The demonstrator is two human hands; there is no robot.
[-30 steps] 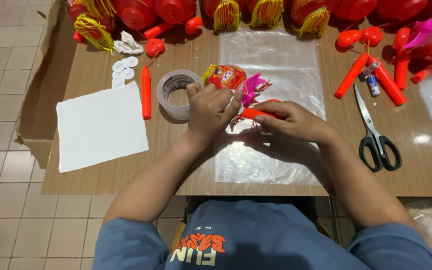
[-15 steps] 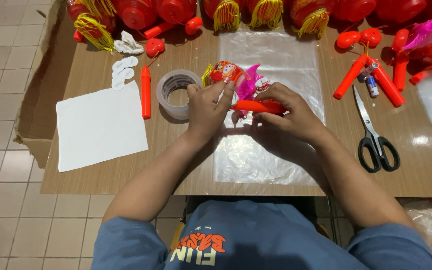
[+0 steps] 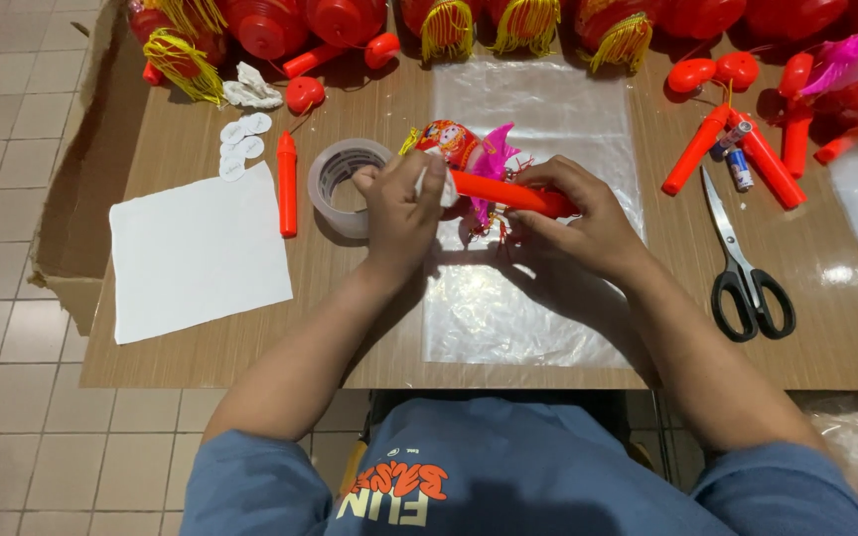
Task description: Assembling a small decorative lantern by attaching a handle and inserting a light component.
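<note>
My right hand [image 3: 573, 223] grips a red plastic stick [image 3: 508, 194] that lies level above a clear plastic sheet [image 3: 528, 298]. My left hand [image 3: 399, 203] pinches the stick's left end, where something white shows between the fingers. Just beyond the hands sits a small colourful toy lantern [image 3: 454, 144] with pink trim. A roll of clear tape [image 3: 342, 179] rests on the wooden table [image 3: 350, 328] right beside my left hand.
A white paper sheet [image 3: 196, 253] and a red stick [image 3: 287, 184] lie at the left, with small white discs [image 3: 240, 144] behind. Black-handled scissors [image 3: 747, 268] and more red sticks [image 3: 737, 149] lie at the right. Red lanterns with yellow tassels [image 3: 449, 25] line the far edge. A cardboard box [image 3: 81, 169] stands left.
Both hands have lifted the red stick slightly away from me, toward the lantern. My left hand has shifted onto the stick's left end.
</note>
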